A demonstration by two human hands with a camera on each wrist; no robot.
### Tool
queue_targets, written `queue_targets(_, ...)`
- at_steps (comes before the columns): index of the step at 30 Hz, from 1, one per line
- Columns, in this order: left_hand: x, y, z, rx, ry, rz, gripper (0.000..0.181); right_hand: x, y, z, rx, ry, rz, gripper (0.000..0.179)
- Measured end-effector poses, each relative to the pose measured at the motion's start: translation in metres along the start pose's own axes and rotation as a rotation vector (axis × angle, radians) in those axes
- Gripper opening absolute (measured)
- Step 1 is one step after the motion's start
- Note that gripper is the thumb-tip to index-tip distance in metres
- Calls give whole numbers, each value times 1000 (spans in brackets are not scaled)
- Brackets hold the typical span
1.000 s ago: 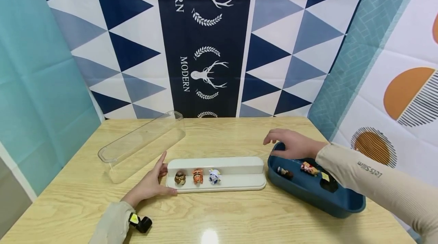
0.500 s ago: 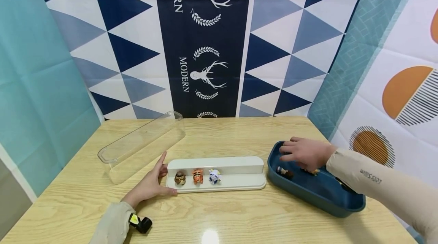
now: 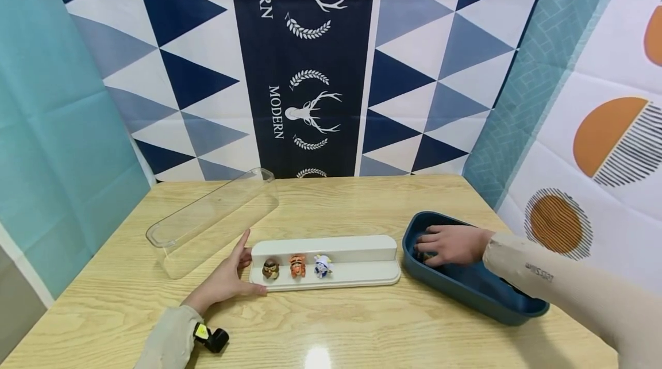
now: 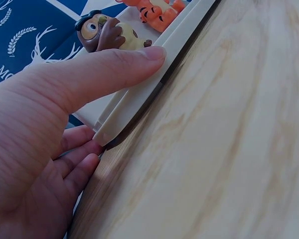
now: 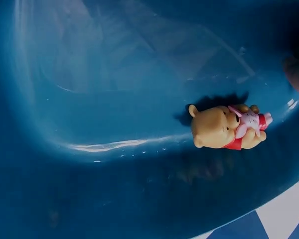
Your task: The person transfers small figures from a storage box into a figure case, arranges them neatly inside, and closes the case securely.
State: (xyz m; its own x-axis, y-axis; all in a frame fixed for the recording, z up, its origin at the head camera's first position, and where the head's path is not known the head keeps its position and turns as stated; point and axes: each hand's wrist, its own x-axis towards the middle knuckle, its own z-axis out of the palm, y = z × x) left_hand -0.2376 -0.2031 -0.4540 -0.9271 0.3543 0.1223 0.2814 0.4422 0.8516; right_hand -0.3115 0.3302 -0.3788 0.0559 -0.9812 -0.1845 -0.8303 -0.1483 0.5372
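Observation:
My left hand (image 3: pixel 228 277) holds the left end of a white stepped display base (image 3: pixel 362 277), thumb on the front rim and fingers behind the end. On its lower step stand an owl figurine (image 3: pixel 270 269), an orange tiger figurine (image 3: pixel 297 266) and a white-and-blue figurine (image 3: pixel 323 266). My right hand (image 3: pixel 455 244) reaches down into a deep blue bin (image 3: pixel 478 300). Its fingertips are around a small dark figurine (image 3: pixel 425 256), mostly covered; I cannot tell whether they grip it. In the right wrist view, a yellow bear figurine (image 5: pixel 214 128) hugging a pink piglet lies in the bin.
A clear plastic cover (image 3: pixel 217 214) sits open side up at the back left of the wooden table (image 3: pixel 336 329). Patterned cloth hangs behind the table and along its right side. A small black camera (image 3: pixel 214 339) is strapped to my left wrist.
My right hand has come from above the bin's far left rim down into the bin, its fingers now over the small figurine. My left hand stays on the base.

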Motion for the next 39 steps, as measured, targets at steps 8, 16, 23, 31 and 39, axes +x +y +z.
queue_targets(8, 2, -5, 1, 11, 8, -13, 138, 0, 0, 5, 36, 20, 36, 35)
queue_targets(16, 2, -9, 2, 13, 11, -18, 139, 1, 0, 5, 111, -25, 118, 39)
queue_targets(23, 3, -6, 2, 28, 9, 10, 138, 3, 2, 3, 338, 42, 266, 30)
queue_targets(31, 3, -5, 1, 19, 7, 25, 137, -1, -2, -10, 623, 35, 540, 23)
queue_targets(39, 4, -7, 0, 19, 5, 24, 136, -3, 3, -29, 796, 109, 796, 22)
